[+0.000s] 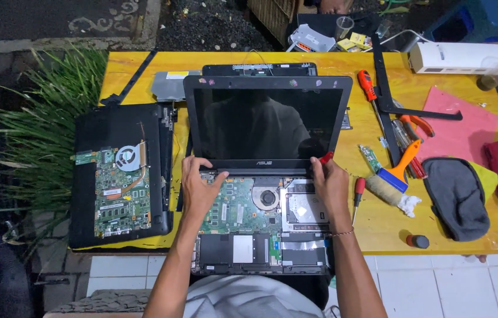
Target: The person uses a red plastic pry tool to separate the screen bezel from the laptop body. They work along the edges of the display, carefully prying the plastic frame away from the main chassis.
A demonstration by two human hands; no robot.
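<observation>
Head view: the left hand (199, 187) presses spread fingers on the opened laptop (261, 206) at its hinge, on the yellow table (378, 227). The right hand (330, 179) pinches a red-handled screwdriver (325, 158) there. A white rectangular label (242, 248) marks the battery bay.

- Left hand (198, 187): palm down, fingers curled forward, forearm bare and extended from below.
- Right hand (330, 184): palm down, fingers bent, thin band at the wrist.
</observation>
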